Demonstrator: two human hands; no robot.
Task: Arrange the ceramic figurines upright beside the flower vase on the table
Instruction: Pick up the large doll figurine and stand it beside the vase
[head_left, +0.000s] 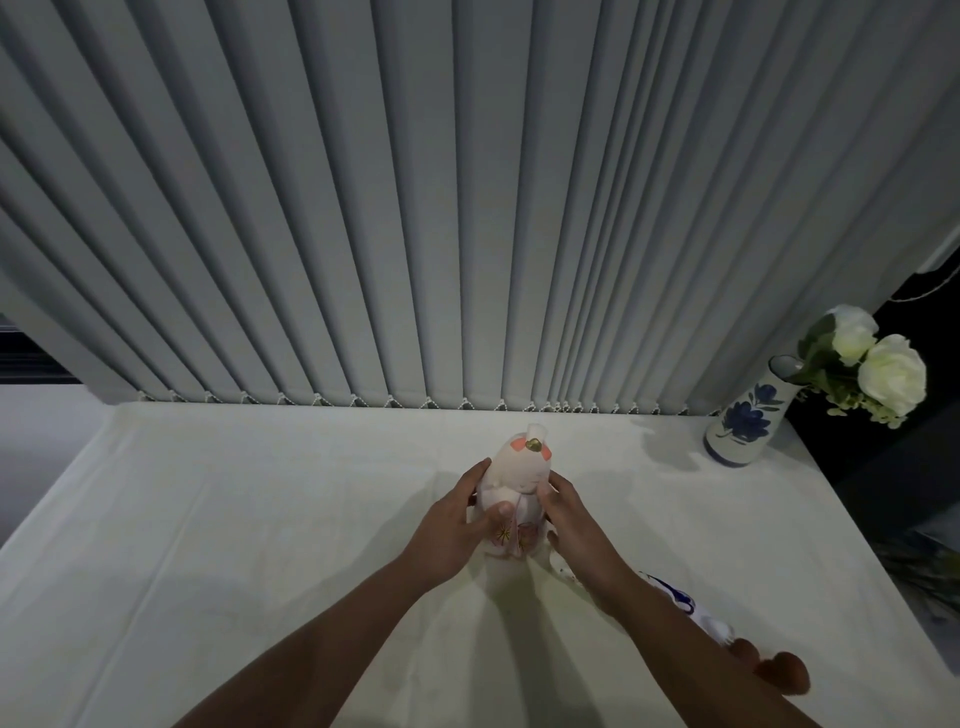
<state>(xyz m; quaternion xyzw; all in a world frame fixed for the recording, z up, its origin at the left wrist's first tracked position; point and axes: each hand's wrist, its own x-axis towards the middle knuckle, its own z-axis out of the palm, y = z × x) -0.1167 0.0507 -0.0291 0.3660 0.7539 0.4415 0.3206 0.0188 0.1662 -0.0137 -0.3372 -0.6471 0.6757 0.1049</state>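
Lying nearest the viewer, at the right edge of the white-clothed table, a second figurine with blue markings rests on its side, partly hidden under the right forearm; a reddish-brown object lies just beyond its lower end, too cut off to identify. Neither is upright, so this part of the task is judged outstanding.

At mid-table, both hands enclose a pale pink figurine with orange patches and a gold ornament on its head. The left hand wraps its side with the thumb pressed on the front; the right hand clamps the opposite side, fingers closed against the body. The figurine stands roughly upright, its base at or near the cloth; contact cannot be confirmed.

Farther back and to the right, the blue-flowered vase with white roses stands near the table's far corner, well apart from the held figurine. No figurine yet stands beside it. Vertical blinds close the background.
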